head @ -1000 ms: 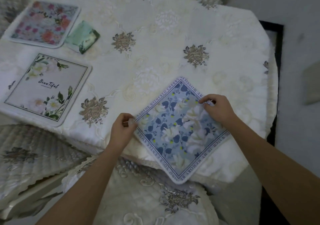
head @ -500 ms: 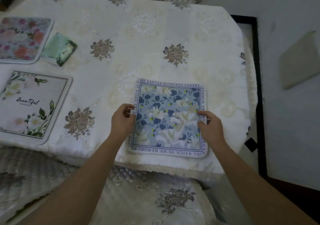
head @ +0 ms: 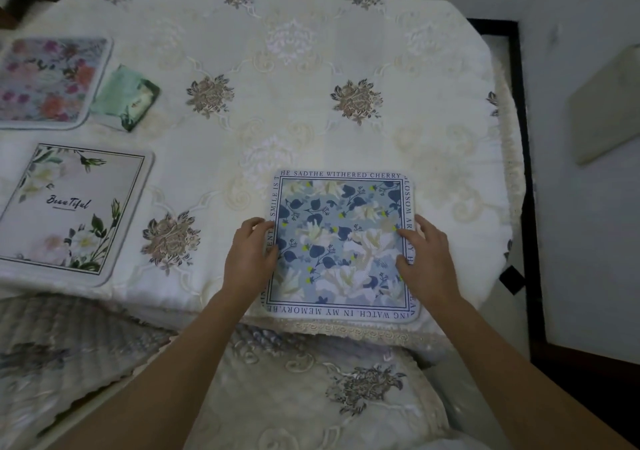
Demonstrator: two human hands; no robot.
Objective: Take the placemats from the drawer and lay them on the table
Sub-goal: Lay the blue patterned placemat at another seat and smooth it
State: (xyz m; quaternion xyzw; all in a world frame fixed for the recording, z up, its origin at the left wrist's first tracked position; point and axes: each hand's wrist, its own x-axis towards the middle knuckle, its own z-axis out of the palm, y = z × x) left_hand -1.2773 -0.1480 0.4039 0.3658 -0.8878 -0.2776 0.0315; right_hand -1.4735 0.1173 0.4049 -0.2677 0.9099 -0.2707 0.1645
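Since a second ago we've turned the blue placemat (head: pixel 341 245) from its diamond angle so it's now square to the table edge, and it lies flat on the cream embroidered tablecloth (head: pixel 294 103) close to the near edge.

Going left to right: far left at the back we've got the pink floral placemat (head: pixel 52 80), partly cut off by the frame. Just beside its right edge sits a small green packet (head: pixel 126 98), tilted a bit; can't tell if the two actually touch. In front of those is the white placemat (head: pixel 74 212) with "Beautiful" written on it and flowers in the corners, lying flat near the table's front edge.

Then our left hand (head: pixel 251 259), fingers curled loosely, resting against the blue mat's left border with the fingertips lying on the printed text strip. It's not pinching anything that we can see. The blue mat itself has white flowers, dark blue leaves and lettering all round the rim. Our right hand (head: pixel 424 261) is on the right border, fingers spread and lying flat on the mat.

Below the table edge there's a quilted chair cushion (head: pixel 311 390) with the same embroidered flower.
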